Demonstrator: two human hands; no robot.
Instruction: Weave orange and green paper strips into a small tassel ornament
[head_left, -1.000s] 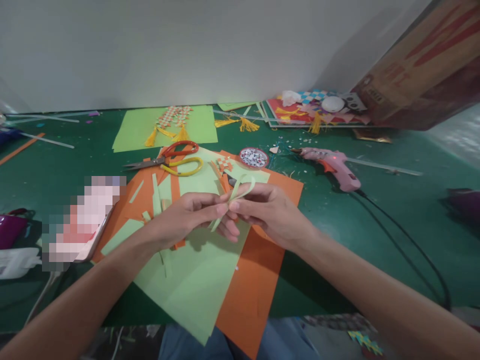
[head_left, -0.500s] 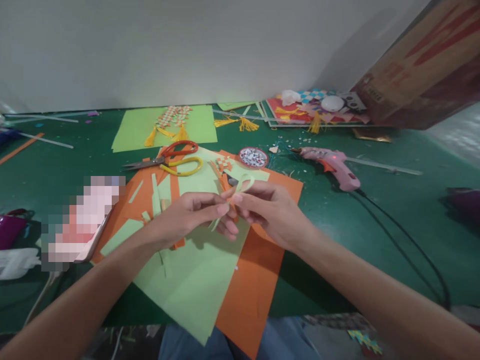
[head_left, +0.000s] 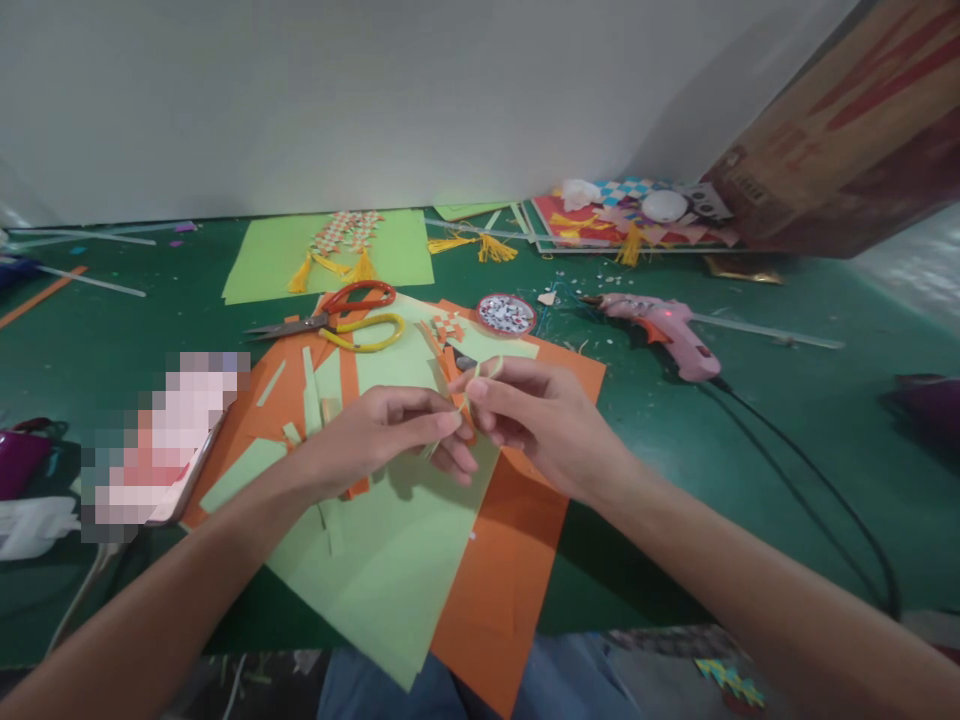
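Note:
Between my two hands, above the paper sheets, is a thin light-green paper strip [head_left: 491,368] bent into a loop. My left hand [head_left: 401,430] pinches its lower end between thumb and fingers. My right hand [head_left: 536,410] pinches the strip close to the loop, its fingertips almost touching the left ones. Under the hands lie a light-green paper sheet [head_left: 397,570] and an orange sheet [head_left: 502,580]. Orange strips [head_left: 457,375] lie just behind my fingers, and a small orange-and-green woven piece [head_left: 448,325] sits further back. How the strip is folded is partly hidden by my fingers.
Scissors [head_left: 326,322] lie behind my left hand. A dish of small beads [head_left: 506,314] stands at centre back. A pink glue gun [head_left: 664,325], its light red, lies right with a trailing cord [head_left: 817,450]. A phone [head_left: 169,450] is at left, tasselled woven pieces [head_left: 349,235] at the back.
The green loop has turned from its broad face to a thin edge-on view and looks narrower. My right fingers have shifted slightly; both hands keep their pinch.

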